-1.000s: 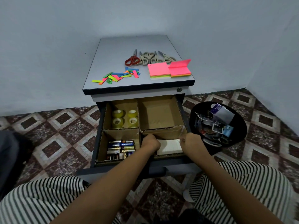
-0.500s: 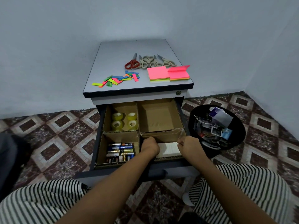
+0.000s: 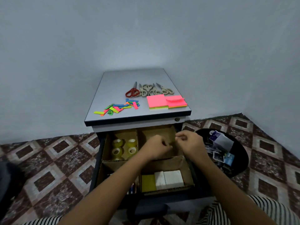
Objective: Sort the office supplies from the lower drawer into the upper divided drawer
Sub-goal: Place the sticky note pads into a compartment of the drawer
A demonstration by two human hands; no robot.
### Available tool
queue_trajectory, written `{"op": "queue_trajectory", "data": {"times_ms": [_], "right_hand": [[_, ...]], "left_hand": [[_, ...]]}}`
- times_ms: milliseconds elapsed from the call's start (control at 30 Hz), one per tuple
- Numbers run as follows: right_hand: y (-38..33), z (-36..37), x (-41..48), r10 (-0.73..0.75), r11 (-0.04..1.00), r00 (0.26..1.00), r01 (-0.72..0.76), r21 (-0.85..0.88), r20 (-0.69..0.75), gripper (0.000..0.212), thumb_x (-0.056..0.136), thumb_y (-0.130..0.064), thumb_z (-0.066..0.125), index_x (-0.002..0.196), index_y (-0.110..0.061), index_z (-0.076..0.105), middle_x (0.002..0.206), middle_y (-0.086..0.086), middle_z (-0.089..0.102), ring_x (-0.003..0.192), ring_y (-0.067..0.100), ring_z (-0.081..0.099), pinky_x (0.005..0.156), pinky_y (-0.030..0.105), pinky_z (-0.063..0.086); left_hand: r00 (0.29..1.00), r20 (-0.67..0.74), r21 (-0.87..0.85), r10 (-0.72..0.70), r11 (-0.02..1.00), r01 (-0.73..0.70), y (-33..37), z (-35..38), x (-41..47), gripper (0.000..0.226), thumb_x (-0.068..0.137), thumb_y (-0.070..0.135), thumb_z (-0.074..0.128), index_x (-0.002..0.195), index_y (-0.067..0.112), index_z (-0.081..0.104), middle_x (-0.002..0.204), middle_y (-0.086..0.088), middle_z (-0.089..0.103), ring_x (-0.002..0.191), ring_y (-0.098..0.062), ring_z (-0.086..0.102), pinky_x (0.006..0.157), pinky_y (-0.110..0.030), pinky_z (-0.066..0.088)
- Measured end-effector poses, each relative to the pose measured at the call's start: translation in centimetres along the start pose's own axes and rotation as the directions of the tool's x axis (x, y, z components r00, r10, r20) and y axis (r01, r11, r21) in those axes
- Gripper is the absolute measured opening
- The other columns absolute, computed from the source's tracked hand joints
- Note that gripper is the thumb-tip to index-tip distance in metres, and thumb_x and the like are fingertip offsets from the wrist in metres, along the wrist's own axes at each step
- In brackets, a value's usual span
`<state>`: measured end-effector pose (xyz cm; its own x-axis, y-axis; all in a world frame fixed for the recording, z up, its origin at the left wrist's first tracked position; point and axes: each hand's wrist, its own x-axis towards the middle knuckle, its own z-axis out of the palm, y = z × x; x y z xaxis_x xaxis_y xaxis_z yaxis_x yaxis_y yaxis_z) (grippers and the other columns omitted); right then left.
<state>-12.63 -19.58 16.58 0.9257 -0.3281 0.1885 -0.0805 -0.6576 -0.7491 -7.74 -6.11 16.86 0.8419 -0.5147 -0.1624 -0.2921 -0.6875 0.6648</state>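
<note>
Head view: left hand (image 3: 155, 147) and right hand (image 3: 190, 143) hover over the back-right compartment of the upper divided drawer (image 3: 103, 153), fingers curled inward; whether they pinch anything I cannot tell. Tape rolls (image 3: 124, 146) sit back-left and paper pads (image 3: 168, 179) front-right. Scissors (image 3: 148, 90), coloured strips (image 3: 118, 107) and pink sticky notes (image 3: 165, 102) lie on the cabinet top (image 3: 113, 88), so roughly half looks unsorted.

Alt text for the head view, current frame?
Left hand and right hand, fingers curled, hover over the back-right compartment of an open divided drawer; anything held is not visible. Tape rolls sit back-left, pads front-right. Scissors, coloured tabs and sticky notes lie on the cabinet top.
</note>
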Motion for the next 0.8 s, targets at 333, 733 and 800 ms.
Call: {"op": "queue_trajectory", "data": {"times_ms": [333, 733, 800], "right_hand": [[-2.7, -1.5, 9.7, -0.138, 0.975, 0.956, 0.086, -0.203, -0.26, 0.039, 0.092, -0.009, 0.051, 0.13, -0.01, 0.052, 0.129, 0.014, 0.049, 0.119, 0.029, 0.046, 0.095, 0.032, 0.039], [-0.8, -0.3, 11.9, -0.221, 0.67, 0.968, 0.239, -0.702, 0.118, 0.043, 0.092, -0.008, 0.048, 0.134, -0.013, 0.042, 0.139, 0.007, 0.043, 0.126, 0.027, 0.04, 0.094, 0.041, 0.038], [-0.8, -0.4, 12.1, -0.246, 0.642, 0.964, 0.242, -0.727, 0.103, 0.035, 0.094, -0.009, 0.046, 0.129, -0.012, 0.047, 0.132, 0.007, 0.049, 0.119, 0.027, 0.045, 0.09, 0.04, 0.04]], "left_hand": [[0.815, -0.362, 0.485, 0.452, 0.838, -0.25, 1.3, -5.4, 7.4, 0.037, 0.09, 0.009, 0.05, 0.126, 0.004, 0.053, 0.13, -0.017, 0.049, 0.118, -0.031, 0.045, 0.094, -0.043, 0.043], [0.893, -0.245, 0.657, 0.377, 0.742, -0.133, -0.3, -5.0, 9.9, 0.045, 0.1, 0.031, 0.034, 0.138, 0.007, 0.039, 0.142, -0.015, 0.04, 0.13, -0.029, 0.037, 0.105, -0.039, 0.032], [0.888, -0.246, 0.68, 0.389, 0.722, -0.128, -0.4, -5.0, 9.9, 0.045, 0.099, 0.032, 0.036, 0.138, 0.009, 0.037, 0.14, -0.014, 0.04, 0.128, -0.029, 0.038, 0.102, -0.039, 0.034]]}}
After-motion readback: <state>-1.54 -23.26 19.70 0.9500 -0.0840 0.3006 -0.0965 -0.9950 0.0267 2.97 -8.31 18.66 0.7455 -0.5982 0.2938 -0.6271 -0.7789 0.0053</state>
